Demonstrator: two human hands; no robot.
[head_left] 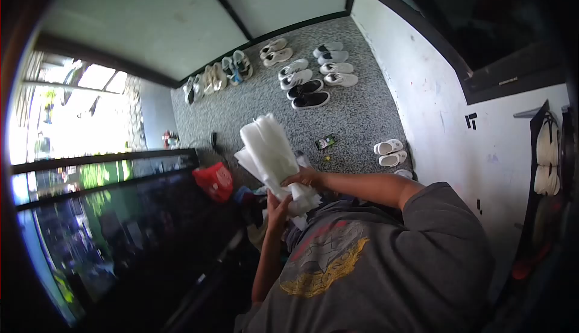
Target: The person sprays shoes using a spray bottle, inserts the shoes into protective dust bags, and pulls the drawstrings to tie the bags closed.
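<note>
A bundle of thin white sheets or bags (268, 146) is held up in front of the grey shirt, its folded top pointing away from the body. My left hand (278, 208) grips its lower end from the left side, thumb up. From the right, my right hand (306, 178) closes on the same bundle a little higher, with its fingers wrapped over the material. The exact material cannot be made out.
Several pairs of shoes (309, 99) stand on the speckled grey floor (253, 107). White clogs (391, 159) are near the right wall. A red bag (215, 182) lies at left beside a dark glass-fronted unit (132, 230). A small green packet (325, 142) lies ahead.
</note>
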